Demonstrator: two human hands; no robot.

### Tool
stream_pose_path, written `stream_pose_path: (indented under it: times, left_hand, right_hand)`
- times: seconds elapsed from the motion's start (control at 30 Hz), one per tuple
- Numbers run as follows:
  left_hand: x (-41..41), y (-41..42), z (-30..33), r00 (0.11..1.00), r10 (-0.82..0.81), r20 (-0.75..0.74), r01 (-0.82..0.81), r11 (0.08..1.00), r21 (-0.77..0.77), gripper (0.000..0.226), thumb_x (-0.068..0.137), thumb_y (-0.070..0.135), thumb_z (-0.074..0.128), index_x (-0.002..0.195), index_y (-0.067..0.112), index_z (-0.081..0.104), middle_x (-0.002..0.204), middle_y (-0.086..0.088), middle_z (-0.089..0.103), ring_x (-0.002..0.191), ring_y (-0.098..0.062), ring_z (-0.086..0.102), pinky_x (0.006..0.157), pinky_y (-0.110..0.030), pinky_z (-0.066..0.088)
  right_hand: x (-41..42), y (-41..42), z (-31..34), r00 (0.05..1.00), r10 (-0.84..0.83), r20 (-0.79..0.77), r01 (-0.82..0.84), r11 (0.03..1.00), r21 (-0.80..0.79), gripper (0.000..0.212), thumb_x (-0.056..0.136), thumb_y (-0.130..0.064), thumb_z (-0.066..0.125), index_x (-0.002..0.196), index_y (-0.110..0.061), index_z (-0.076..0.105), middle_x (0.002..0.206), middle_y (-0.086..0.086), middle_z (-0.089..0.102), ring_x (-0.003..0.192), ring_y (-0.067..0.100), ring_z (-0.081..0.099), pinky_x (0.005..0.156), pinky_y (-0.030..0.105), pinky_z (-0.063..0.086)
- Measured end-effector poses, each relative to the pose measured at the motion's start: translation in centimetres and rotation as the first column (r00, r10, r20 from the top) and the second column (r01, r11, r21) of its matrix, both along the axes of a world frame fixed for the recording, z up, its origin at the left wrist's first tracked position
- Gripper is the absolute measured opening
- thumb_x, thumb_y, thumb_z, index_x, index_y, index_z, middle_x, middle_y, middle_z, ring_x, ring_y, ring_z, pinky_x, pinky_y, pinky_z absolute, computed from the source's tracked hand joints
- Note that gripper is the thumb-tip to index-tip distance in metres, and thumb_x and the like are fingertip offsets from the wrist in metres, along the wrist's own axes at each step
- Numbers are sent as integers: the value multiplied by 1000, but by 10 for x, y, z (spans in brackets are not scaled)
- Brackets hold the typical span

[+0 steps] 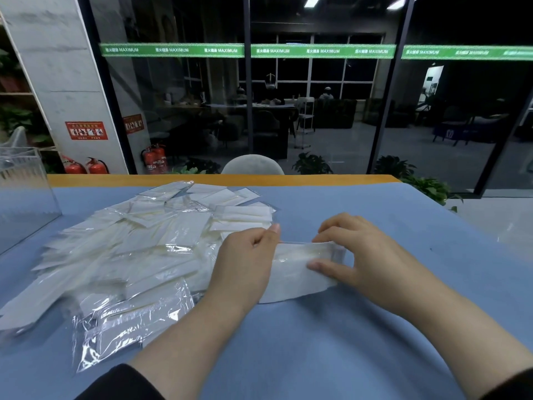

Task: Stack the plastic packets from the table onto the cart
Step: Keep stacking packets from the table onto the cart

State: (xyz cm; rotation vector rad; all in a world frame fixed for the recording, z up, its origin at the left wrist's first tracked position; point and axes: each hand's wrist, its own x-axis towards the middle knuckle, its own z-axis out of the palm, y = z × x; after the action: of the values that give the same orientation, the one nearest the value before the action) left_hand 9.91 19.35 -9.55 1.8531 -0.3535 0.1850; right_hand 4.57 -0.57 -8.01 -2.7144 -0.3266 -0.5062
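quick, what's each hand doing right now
left hand: fingers pinch the small stack of packets at its left end.
right hand: fingers grip the same stack's right end.

Light falls evenly from overhead onto the counter point(360, 327), leaving only soft, faint shadows. Two ceiling lights point(313, 0) glare at twelve to one o'clock. The glass wall point(317, 111) behind is dark and dim, carrying reflections. Specular glints flash on the plastic packets point(129, 255) at eight to nine o'clock. Wide-angle distortion bends the window frames toward the edges; focus is mildly soft throughout.
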Motion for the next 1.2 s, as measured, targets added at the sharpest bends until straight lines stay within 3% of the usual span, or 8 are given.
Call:
stream_pose_path:
  times: [0.07, 0.2, 0.37, 0.43, 0.53, 0.73, 0.93, 1.2]
  left_hand:
    - [2, 1, -1, 999, 23, -35, -24, 999, -27, 49, 100, 36, 57, 74, -4, 59, 62, -1, 44, 60, -13, 35, 54, -26, 26]
    - [3, 1, -2, 986, 47, -163, -74, 984, -163, 15, 96, 19, 62, 84, 21, 72, 82, 4, 74, 70, -8, 57, 57, -14, 41]
    - [1, -4, -3, 988, 42, -149, -69, 980, -185, 20, 100, 21, 57, 87, 24, 71, 84, 8, 74, 71, -3, 59, 60, -14, 42]
    - [-3, -7, -3, 992, 22, -121, -43, 984, -172, 25, 103, 30, 53, 87, 22, 71, 85, 9, 72, 72, 0, 60, 64, -13, 43]
    - [-6, -10, -4, 994, -38, -100, 25, 991, -129, 28, 100, 41, 56, 88, 20, 71, 79, 14, 69, 74, -3, 59, 68, -18, 43]
    - [-5, -7, -1, 999, -11, 32, 16, 983, -182, 18, 97, 30, 64, 85, 18, 70, 75, 6, 68, 69, -3, 57, 65, -17, 44]
    - [-9, -9, -4, 989, -148, -8, 148, 985, 90, 22, 99, 33, 60, 84, 19, 68, 68, 18, 61, 67, 1, 53, 62, -13, 38]
    - [-7, 13, 8, 949, -295, 107, 239, 901, 363, 17, 86, 30, 74, 99, 30, 63, 92, 13, 63, 85, -6, 57, 75, -25, 46]
  right_hand:
    - [-1, -1, 2, 999, -21, -24, 24, 993, 119, 47, 85, -69, 38, 105, -39, 66, 116, -28, 51, 114, -5, 47, 90, 17, 40]
    - [3, -1, -2, 999, -42, 8, 38, 959, 282, 26, 101, -39, 45, 92, -31, 68, 105, -21, 60, 104, -4, 53, 82, 11, 39]
    - [3, -2, -7, 982, 45, -182, 26, 929, 368, 29, 97, -53, 37, 123, -52, 49, 121, -33, 54, 115, -19, 45, 90, -1, 32]
    - [2, 2, -12, 966, 106, -237, -9, 926, 378, 43, 89, -59, 51, 130, -57, 39, 122, -36, 47, 116, -15, 46, 92, 3, 34]
    - [2, 11, -17, 975, 131, -181, -63, 939, 338, 61, 87, -36, 77, 132, -54, 42, 119, -32, 44, 111, -8, 50, 89, 8, 38]
    - [1, 17, -15, 986, 146, -84, -99, 906, 410, 58, 84, -23, 81, 127, -47, 50, 114, -28, 49, 108, 0, 53, 84, 8, 41]
    - [1, 6, -17, 975, 120, -189, -45, 932, 361, 24, 86, -22, 77, 98, -39, 66, 99, -18, 64, 90, 5, 59, 75, 16, 43]
    - [-4, 13, -8, 995, 49, 82, -75, 930, 360, 40, 82, 4, 74, 82, -35, 64, 86, -13, 64, 80, 8, 57, 69, 12, 38]
